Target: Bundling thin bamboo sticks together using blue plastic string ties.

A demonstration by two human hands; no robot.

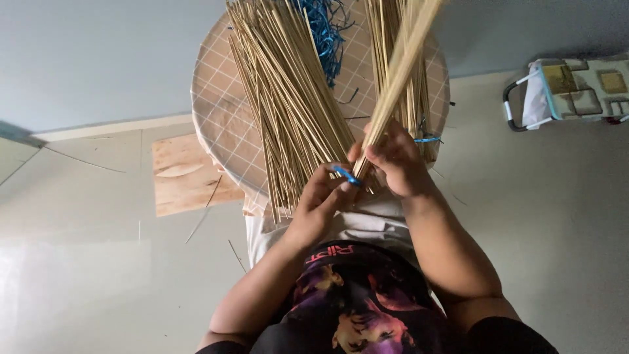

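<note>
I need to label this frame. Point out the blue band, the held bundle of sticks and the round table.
Blue band (346, 175), head view, on the strip between the two hands.
Held bundle (393, 78), head view, mid-length of the sticks.
Round table (219, 124), head view, bare checked top near the left rim.

Round checked table (223, 124) with loose bamboo sticks (288, 98), blue ties (321, 33), a tied stick bundle (416, 98).
</note>
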